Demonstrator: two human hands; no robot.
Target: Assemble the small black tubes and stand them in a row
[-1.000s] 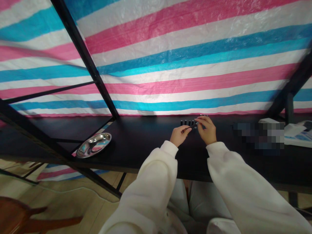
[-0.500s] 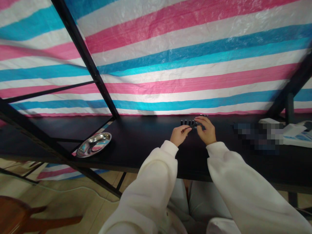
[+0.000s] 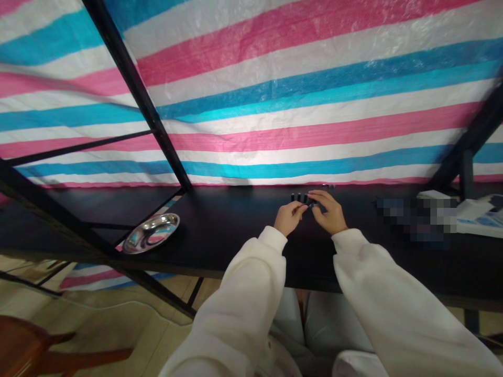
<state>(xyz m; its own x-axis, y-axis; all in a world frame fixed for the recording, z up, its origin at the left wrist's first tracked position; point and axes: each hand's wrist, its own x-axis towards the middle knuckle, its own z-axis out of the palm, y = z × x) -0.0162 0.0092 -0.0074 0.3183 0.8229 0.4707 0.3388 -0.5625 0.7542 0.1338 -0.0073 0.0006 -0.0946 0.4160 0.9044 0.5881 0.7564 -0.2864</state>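
My left hand (image 3: 288, 218) is closed, thumb and forefinger pinching a small dark piece (image 3: 310, 203) just above the black tabletop. My right hand (image 3: 330, 213) is bent around the other end of that piece, thumb below and fingers above it. The piece is too small and partly covered to name. Several short black cylinders with pale tops (image 3: 299, 198) stand upright in a row just behind my fingertips; my right fingers may hide part of the row. Some small metallic bits (image 3: 329, 186) lie at the table's back edge beyond my right hand.
A shiny steel dish (image 3: 129, 246) sits at the left on the black table (image 3: 236, 235). White items (image 3: 477, 222) and a blurred-out patch are at the right. Black metal frame bars (image 3: 137, 94) and a striped tarp (image 3: 314, 104) rise behind. A wooden stool (image 3: 23, 345) stands lower left.
My right hand has moved slightly left and down, closer to my left hand. The small metallic bits at the back edge show more clearly, and fewer upright cylinders are visible. My left hand stays put.
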